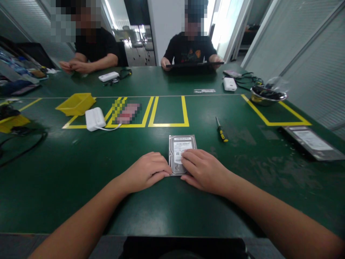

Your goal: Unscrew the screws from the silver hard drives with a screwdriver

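Flanking hard drive [181, 149] edges: left hand [147, 172], right hand [205, 171].

Two bare forearms, no sleeves seen

No watch, ring or glove is worn on the left hand [147, 174] or right hand [206, 172]; both arms are left uncovered.

A white label [182, 146] with dark print and a barcode-like strip sits on the hard drive [181, 144] at the centre of the green table [81, 172], its wording too small to read; a second drive [312, 142] at the right edge carries a white printed label [312, 139], equally illegible, and a small white strip [204, 91] beyond the yellow floor-style markings [168, 124] shows only a blur of dark characters
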`<move>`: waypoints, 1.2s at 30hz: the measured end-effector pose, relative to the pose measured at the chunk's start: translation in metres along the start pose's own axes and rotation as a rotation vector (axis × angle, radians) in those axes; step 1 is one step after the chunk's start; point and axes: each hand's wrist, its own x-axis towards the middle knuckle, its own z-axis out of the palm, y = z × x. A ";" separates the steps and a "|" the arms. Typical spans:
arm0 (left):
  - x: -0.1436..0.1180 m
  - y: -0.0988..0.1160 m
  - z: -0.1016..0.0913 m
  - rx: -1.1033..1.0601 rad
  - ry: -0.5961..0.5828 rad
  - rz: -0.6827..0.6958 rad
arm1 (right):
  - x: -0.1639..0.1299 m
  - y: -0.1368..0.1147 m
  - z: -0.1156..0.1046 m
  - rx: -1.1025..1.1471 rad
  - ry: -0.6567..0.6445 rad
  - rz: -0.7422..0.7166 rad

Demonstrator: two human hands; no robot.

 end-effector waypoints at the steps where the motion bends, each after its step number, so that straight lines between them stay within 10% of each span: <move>1: 0.000 0.000 0.000 0.005 -0.002 0.003 | 0.000 0.000 0.000 0.001 -0.003 0.001; 36: 0.002 0.003 0.003 0.023 0.032 -0.030 | 0.000 0.000 0.004 0.009 0.019 0.009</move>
